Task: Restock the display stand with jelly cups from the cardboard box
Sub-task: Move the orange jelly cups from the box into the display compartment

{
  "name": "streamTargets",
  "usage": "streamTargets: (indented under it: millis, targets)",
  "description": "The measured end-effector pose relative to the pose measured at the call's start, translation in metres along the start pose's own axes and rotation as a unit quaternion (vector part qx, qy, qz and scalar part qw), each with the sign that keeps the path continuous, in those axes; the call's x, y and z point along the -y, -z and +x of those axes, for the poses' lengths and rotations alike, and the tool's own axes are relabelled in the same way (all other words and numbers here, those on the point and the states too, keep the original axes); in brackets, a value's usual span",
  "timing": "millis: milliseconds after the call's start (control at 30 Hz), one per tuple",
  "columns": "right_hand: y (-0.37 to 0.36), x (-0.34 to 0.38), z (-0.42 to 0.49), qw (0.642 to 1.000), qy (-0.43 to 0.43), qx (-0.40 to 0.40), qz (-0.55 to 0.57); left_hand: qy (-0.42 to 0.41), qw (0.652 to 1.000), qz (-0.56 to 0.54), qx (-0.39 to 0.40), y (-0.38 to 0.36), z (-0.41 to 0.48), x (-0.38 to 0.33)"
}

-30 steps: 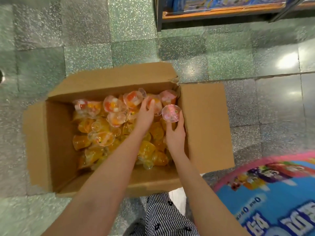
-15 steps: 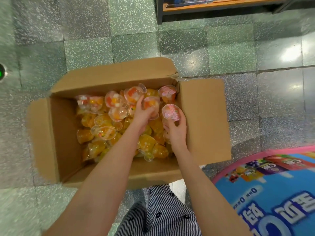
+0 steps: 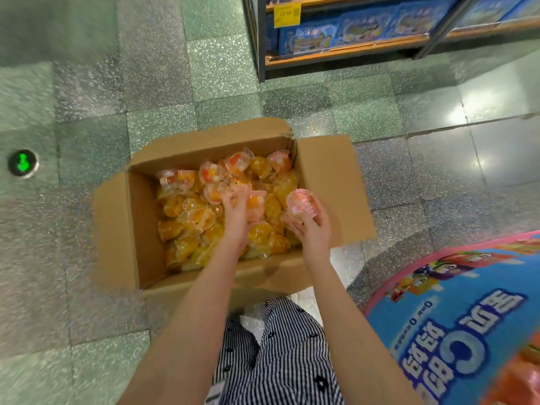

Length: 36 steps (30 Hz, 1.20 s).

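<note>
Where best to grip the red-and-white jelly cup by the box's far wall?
Probably round its wide rim, from above: the clear plastic jelly cup with red and white filling lies tilted atop the other cups in the brown cardboard box, sides exposed.

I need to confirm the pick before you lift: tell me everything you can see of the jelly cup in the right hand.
The jelly cup is a clear plastic cup with a round pink-and-white printed lid, tilted so the lid faces the camera. The right hand grips it from below, over the right side of the open cardboard box. Its filling is hidden.
</note>
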State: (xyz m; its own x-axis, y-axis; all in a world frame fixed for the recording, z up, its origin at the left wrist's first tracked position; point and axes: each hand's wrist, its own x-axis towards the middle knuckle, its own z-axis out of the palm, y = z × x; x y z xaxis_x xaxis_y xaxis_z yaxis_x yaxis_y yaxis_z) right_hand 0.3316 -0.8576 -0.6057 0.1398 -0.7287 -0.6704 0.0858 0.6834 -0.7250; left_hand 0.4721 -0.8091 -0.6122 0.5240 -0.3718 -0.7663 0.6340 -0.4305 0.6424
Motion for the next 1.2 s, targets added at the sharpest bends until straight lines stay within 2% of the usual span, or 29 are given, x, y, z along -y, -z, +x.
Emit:
streamTargets:
  millis: [267,433,567,700,1000,1133,1200]
  targets:
    - [0.024,-0.019,-0.105,0.997,0.049,-0.024,0.057,-0.094,0.993,0.036,0.063,0.054,-0.088,0.019]
    - [0.055,-0.057,-0.206,0.987,0.129,-0.063,0.072,-0.185,0.972,0.090,0.115,0.091,-0.153,0.050]
    - [0.092,-0.095,-0.284,0.976,0.163,-0.131,0.054,-0.190,0.956,0.143,0.174,0.115,-0.210,0.094]
    - [0.126,-0.122,-0.330,0.971,0.134,-0.187,0.067,-0.199,0.940,0.188,0.202,0.130,-0.251,0.137]
    - [0.206,-0.169,-0.410,0.947,0.133,-0.268,0.121,-0.221,0.887,0.307,0.264,0.111,-0.314,0.207]
    - [0.266,-0.197,-0.449,0.921,0.167,-0.316,0.153,-0.243,0.862,0.335,0.291,0.088,-0.361,0.261]
    - [0.303,-0.218,-0.472,0.907,0.181,-0.356,0.134,-0.255,0.845,0.359,0.304,0.076,-0.398,0.296]
